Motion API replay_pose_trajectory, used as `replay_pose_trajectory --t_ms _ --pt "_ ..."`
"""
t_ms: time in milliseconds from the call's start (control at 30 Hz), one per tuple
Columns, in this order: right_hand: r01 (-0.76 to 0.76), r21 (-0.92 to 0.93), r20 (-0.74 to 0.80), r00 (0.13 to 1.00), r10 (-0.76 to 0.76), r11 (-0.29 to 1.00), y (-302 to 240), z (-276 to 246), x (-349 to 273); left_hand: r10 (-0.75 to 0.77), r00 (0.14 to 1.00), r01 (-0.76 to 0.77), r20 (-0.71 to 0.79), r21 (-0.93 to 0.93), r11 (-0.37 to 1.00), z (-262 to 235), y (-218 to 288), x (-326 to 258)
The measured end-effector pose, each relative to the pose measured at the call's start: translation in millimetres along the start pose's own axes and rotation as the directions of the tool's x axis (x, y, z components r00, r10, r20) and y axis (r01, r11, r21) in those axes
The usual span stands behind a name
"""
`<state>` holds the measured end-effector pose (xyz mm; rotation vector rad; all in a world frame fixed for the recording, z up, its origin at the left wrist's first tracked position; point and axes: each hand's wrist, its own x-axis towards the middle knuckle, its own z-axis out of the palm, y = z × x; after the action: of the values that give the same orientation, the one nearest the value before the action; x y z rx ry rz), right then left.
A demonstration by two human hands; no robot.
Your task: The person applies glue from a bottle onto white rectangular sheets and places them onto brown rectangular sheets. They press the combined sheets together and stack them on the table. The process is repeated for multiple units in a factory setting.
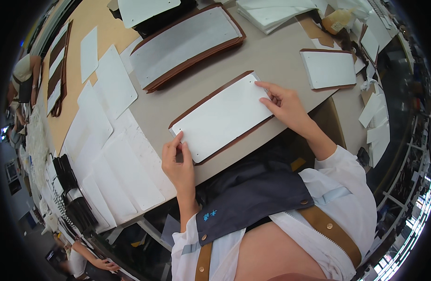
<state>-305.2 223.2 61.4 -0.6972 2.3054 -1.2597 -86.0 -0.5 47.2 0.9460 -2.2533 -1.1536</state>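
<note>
A white rectangular panel (227, 119) with small holes near its corners lies at a slant on a brown piece (210, 97) of about the same length. Brown strips show along both long sides of the panel. My left hand (179, 161) grips the panel's left end, thumb and forefinger bent at its edge. At the other end, my right hand (288, 107) holds the right edge, with the forefinger by a corner hole and the thumb lying on the white face. The panel's underside is hidden.
Beyond the panel sits a stack of brown pieces topped by a grey-white panel (187, 44). A smaller white panel (328, 69) with brown edges lies at the right. White sheets (124, 164) overlap on the left. The table's near edge (229, 164) runs before me. Other people (84, 260) are at the far left.
</note>
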Motion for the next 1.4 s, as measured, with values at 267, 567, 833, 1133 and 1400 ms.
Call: replay_pose_trajectory --t_ms 267,567,833,1133,1400 --pt "-0.008 -0.025 0.007 1.0 0.008 1.0 1.8 1.0 0.4 -0.02 1.0 0.02 0.011 0.013 1.0 -0.1 4.5 -0.1" --pt "-0.03 -0.049 0.034 0.999 0.032 0.998 -0.7 0.3 2.2 0.022 1.0 -0.021 -0.005 0.045 0.999 -0.5 4.3 -0.7" --pt "-0.053 -0.002 0.038 0.998 0.053 0.999 6.5 2.7 3.1 0.131 0.991 -0.122 -0.024 0.231 0.965 0.1 4.5 -4.3" --pt "-0.047 -0.004 0.022 0.999 0.047 0.999 7.0 2.6 3.9 0.167 0.986 -0.157 -0.026 0.231 0.96 2.3 0.5 -4.0" --pt "-0.013 -0.04 0.017 1.0 0.014 0.999 7.1 1.9 3.9 0.15 0.989 -0.144 -0.008 0.246 0.959 2.0 2.1 -3.1"
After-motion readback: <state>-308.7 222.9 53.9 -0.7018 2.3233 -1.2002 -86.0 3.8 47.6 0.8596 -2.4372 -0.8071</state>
